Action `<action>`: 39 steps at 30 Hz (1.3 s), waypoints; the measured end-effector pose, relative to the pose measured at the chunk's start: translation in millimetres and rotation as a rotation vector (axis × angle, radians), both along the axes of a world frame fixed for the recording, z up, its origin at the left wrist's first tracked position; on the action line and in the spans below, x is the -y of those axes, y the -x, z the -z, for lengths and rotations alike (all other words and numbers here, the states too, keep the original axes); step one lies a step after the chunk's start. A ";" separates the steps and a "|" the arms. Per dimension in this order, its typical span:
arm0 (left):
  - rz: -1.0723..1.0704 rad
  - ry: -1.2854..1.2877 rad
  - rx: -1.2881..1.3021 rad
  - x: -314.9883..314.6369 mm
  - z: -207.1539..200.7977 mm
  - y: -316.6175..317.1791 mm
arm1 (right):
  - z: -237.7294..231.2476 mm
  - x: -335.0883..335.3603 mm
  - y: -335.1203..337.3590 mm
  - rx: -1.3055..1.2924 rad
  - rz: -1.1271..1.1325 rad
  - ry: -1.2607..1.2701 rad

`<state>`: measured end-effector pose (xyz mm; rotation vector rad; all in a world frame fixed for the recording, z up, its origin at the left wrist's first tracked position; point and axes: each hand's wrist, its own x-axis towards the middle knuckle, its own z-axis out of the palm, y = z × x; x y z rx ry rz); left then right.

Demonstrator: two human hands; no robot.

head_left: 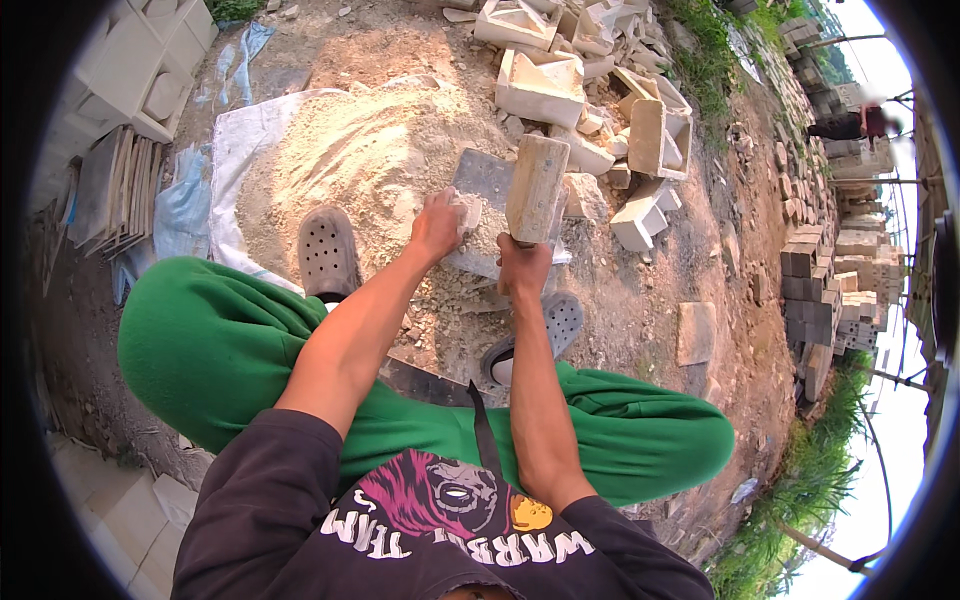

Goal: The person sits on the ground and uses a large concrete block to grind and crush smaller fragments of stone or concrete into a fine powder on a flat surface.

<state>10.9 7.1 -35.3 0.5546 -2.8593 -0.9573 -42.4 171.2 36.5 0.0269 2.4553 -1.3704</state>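
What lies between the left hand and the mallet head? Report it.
In the head view: the pale chunk held by the left hand, then crumb-strewn grey slab, up to the mallet head.

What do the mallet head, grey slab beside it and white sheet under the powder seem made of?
Mallet head: probably wood, rough and worn, with lengthwise streaks like grain.
Grey slab: stone or metal, can't tell which; flat, smooth-looking, dusted pale.
White sheet: likely woven plastic or cloth, matte, judging by its thin, creased edge.

Wide fisheye view downward from head
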 end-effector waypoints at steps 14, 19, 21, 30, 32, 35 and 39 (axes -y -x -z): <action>-0.017 -0.058 0.012 -2.7 -0.7 2.3 | 1.7 1.7 -7.2 0.016 0.047 0.060; -0.027 -0.059 0.033 -8.7 -8.1 8.0 | 22.8 -5.4 -4.9 0.004 -0.035 -0.050; -0.023 -0.057 0.034 -9.4 -7.6 10.9 | 62.6 -19.3 -16.1 0.054 -0.064 -0.131; -0.037 -0.046 -0.051 -4.1 8.7 -0.4 | 15.7 2.8 -13.7 -0.026 -0.010 -0.045; -0.036 -0.066 -0.019 -5.2 0.2 5.6 | 16.1 2.6 -11.8 -0.044 0.054 0.056; -0.039 -0.077 0.024 -10.3 -5.0 8.8 | 50.8 -6.9 -15.6 -0.125 0.046 0.011; -0.039 -0.070 0.021 -8.5 -3.3 10.0 | 59.8 -14.3 -23.1 0.124 -0.048 -0.145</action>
